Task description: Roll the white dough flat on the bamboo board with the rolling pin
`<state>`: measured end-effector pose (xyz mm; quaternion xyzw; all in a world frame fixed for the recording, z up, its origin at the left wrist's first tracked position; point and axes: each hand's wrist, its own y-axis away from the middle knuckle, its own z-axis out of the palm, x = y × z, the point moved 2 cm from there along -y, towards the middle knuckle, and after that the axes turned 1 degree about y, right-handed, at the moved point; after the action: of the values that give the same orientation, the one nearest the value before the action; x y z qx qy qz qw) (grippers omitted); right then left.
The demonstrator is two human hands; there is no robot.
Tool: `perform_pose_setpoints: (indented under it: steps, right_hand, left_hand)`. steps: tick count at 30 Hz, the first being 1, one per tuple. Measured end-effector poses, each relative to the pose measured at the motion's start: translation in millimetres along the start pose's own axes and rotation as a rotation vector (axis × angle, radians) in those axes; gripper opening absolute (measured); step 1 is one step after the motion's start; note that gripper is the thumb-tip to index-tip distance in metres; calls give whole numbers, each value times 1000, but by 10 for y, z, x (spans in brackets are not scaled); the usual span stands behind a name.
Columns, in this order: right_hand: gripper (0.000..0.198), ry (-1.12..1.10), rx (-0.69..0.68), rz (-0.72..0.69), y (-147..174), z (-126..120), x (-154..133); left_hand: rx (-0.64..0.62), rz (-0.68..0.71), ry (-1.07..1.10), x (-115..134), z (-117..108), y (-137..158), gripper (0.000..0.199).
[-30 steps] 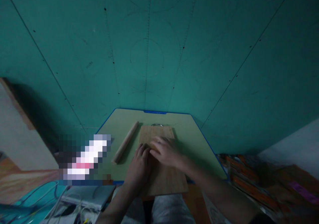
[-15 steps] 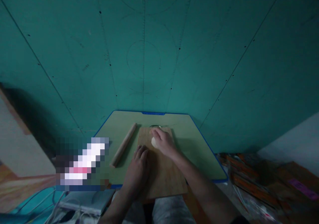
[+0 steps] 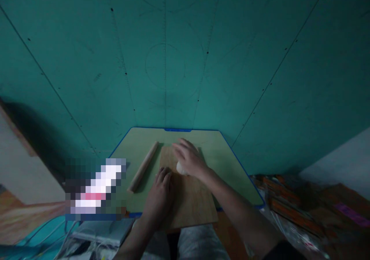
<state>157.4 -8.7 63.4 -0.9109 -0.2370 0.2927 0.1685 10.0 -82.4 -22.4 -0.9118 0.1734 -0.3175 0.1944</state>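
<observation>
In the head view, the person's right hand (image 3: 187,156) has opened out since 0.5 s ago. Then it was curled tight over the dough (image 3: 181,169); now its fingers reach loosely forward, nearly straight and close together, toward the far end of the board (image 3: 192,202). The dough lies on the far half of the board, under the heel of that hand; whether the palm presses on it cannot be told. The left hand (image 3: 162,187) sits at the board's left edge with its fingers bent, much as 0.5 s ago; whether it grips the edge is unclear. 1 s ago the 2 hands were side by side over the board.

The dough is a smooth, whitish, rounded lump, partly hidden. The board is a flat oblong of pale brown wood with faint grain, its near end jutting past the table (image 3: 228,167). To the board's left lies the rolling pin (image 3: 143,168), a plain wooden rod set at a slant. The table under the board has a matt, pale green top and blue edging. Beyond the board rises a green wall (image 3: 185,59) with dark dots and pencilled arcs.
</observation>
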Motion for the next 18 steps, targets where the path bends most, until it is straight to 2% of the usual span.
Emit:
perform_pose_setpoints:
  steps: [4,7,11,14,16,18]
  right_hand:
    - [48,132,-259,7,187,313,72]
    - [45,120,-294,9,223,360,155]
    - [18,89,-217,9,275,300,151]
    - [17,-18,-145,31,279,270,130]
    - [20,-162,-18,99,199,185,124]
    - [24,-361,171,190,54,19,109]
  left_hand:
    - [-3,-12,26,-22,3,8,37]
    - [-14,-25,23,-22,-8,3,35]
    - [-2,-17,22,-11,-15,-11,33]
    - [33,-1,34,5,-16,-21,32]
    - [33,3,40,13,-11,-24,32]
    - [10,-10,34,8,0,-21,32]
